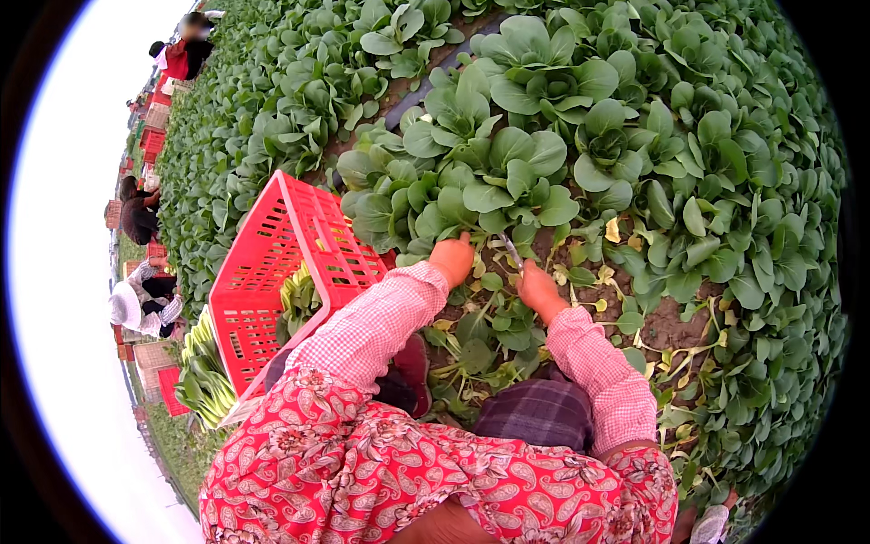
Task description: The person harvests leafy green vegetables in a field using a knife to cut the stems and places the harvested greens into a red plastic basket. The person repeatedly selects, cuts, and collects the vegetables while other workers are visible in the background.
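My left hand (453, 260) is at the base of a leafy bok choy plant (510, 180). Leaves cover most of its fingers, so whether they grip the stems cannot be told. A few centimetres to the right, my right hand (539, 289) is closed around the handle of a small knife (511, 251). The metal blade points up and left, toward the stems of the same plant. Cut leaves and small greens (506, 319) lie on the soil below both hands.
A red plastic crate (262, 262) stands tilted at my left, with cut greens (299, 299) inside. More bundled greens (207, 367) lie beside it. Dense rows of bok choy (720, 149) grow ahead and right. Bare soil (673, 323) shows at right. Other people (139, 299) crouch farther left among crates.
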Motion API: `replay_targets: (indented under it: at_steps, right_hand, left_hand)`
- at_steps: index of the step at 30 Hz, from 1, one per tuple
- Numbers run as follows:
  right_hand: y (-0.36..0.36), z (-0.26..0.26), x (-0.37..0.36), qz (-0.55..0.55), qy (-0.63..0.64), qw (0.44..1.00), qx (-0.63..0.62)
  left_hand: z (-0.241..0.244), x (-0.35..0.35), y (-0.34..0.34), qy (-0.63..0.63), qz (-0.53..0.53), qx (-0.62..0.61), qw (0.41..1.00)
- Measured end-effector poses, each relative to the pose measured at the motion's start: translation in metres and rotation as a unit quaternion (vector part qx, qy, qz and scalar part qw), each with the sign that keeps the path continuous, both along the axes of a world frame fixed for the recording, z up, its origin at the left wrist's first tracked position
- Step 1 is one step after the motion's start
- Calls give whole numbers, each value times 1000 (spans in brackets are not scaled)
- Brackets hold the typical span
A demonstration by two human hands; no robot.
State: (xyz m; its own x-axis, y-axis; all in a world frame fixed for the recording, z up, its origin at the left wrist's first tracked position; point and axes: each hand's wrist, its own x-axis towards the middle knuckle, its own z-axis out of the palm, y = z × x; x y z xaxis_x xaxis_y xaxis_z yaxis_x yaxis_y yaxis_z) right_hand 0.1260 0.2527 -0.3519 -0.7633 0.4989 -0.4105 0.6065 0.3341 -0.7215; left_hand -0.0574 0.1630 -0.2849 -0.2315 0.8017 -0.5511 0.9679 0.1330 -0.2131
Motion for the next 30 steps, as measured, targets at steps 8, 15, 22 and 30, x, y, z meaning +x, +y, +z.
replay_targets:
  at_steps: [8,15,22,30]
  right_hand:
    - [-12,-22,-14,38,-57,996,52]
    - [-2,-18,-34,112,-42,984,135]
    - [-13,-8,8,105,-94,983,119]
    - [6,88,67,-247,331,831,-372]
  left_hand:
    - [-7,7,-32,-39,76,90,992]
    - [-5,5,-31,-57,98,86,990]
    - [6,4,-46,-171,109,190,961]
    - [69,53,-46,-431,9,318,845]
